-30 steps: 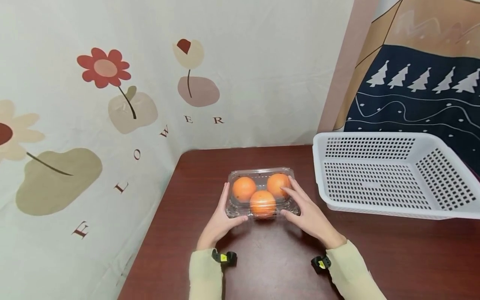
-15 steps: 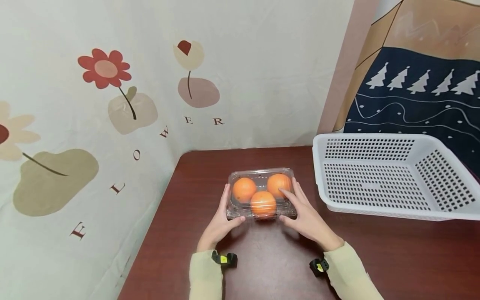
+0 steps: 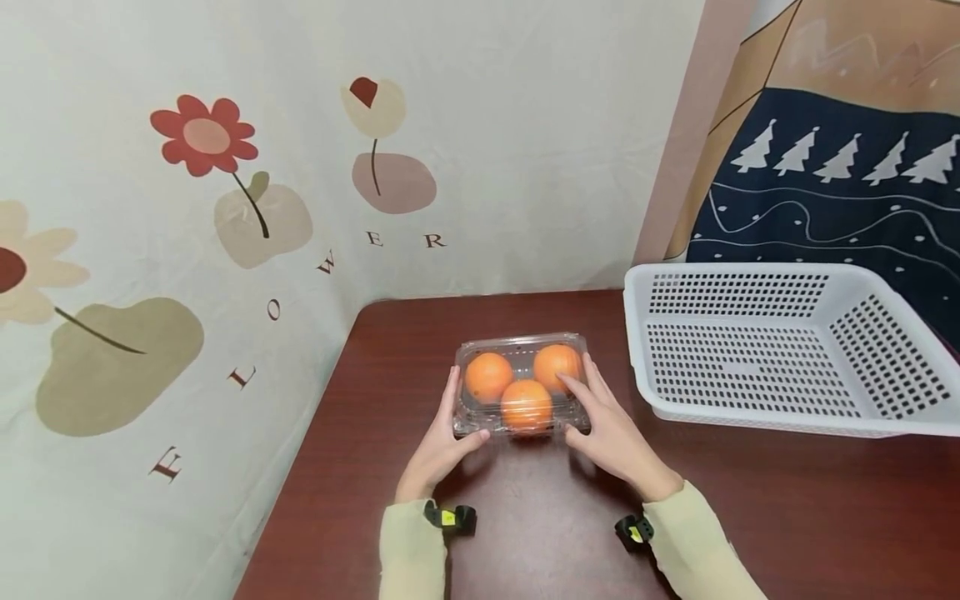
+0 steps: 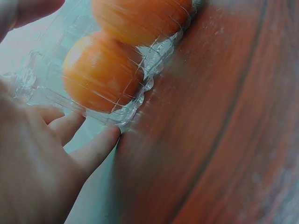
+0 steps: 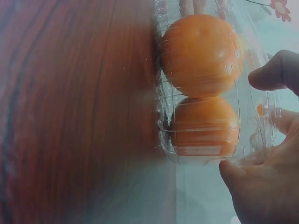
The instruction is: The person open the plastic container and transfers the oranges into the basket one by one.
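The left hand [image 3: 437,450] and right hand [image 3: 621,440] gripped a clear container [image 3: 522,367] at opposite ends.
Its long axis ran crosswise between them, on or just over the table [image 3: 528,525], neither hand plainly nearer.

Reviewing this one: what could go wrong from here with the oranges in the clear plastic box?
With the left hand and right hand at opposite ends of the clear rectangular plastic box, squeezing might buckle it. The three round oranges leave gaps inside, so tilting could make them roll.

Cream sleeves [image 3: 412,546], black wristbands [image 3: 467,522], yellow tags [image 3: 448,518]
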`<state>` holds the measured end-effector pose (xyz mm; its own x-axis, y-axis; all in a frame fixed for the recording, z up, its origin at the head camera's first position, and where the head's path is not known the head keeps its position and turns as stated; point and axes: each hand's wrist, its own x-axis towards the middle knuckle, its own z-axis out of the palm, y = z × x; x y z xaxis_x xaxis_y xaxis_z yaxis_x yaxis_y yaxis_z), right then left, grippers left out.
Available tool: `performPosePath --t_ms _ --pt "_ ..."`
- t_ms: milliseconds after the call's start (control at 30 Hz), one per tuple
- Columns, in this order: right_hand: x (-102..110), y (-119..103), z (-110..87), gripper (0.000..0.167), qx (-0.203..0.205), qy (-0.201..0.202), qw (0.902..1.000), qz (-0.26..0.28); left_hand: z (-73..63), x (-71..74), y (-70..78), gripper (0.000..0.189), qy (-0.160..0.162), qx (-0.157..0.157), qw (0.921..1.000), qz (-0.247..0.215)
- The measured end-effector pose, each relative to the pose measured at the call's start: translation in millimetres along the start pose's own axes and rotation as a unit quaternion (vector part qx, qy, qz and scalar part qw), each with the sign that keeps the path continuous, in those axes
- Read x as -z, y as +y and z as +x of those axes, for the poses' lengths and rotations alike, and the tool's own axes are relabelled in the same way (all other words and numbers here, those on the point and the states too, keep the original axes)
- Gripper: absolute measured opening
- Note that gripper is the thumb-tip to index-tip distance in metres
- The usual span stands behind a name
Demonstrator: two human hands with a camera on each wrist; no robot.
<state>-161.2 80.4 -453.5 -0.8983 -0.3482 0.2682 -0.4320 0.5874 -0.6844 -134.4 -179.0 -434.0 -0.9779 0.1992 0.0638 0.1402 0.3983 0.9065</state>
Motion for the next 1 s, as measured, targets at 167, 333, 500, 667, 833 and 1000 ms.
performPosePath --t_ms 167,333,500,667,833,1000 --pt "-1 -5 2.0 0.07 -0.009 0.008 0.9997 -0.021 0.4 0.0 1.3 0.094 0.0 0.001 1.0 0.005" --pt "-2 -7 4.1 0.07 -0.012 0.015 0.999 -0.041 1.0 0.4 1.9 0.093 0.004 0.002 0.9999 0.01" --pt "-4 -7 5.0 0.068 -0.003 0.031 0.9973 -0.066 0.9 0.1 2.0 0.093 0.004 0.006 0.9999 0.012" --pt "-7 -8 5.1 0.068 0.005 0.056 0.9944 -0.089 0.0 -0.2 1.1 0.094 0.001 0.006 0.9999 0.008" --pt "-9 -11 6.0 0.065 0.015 0.081 0.9904 -0.111 -0.2 1.0 -0.1 0.095 -0.009 0.01 0.9999 0.004" --pt "-11 -13 5.7 0.059 0.015 0.09 0.9869 -0.133 -0.2 2.5 -1.7 0.098 -0.023 0.007 0.9997 -0.005"
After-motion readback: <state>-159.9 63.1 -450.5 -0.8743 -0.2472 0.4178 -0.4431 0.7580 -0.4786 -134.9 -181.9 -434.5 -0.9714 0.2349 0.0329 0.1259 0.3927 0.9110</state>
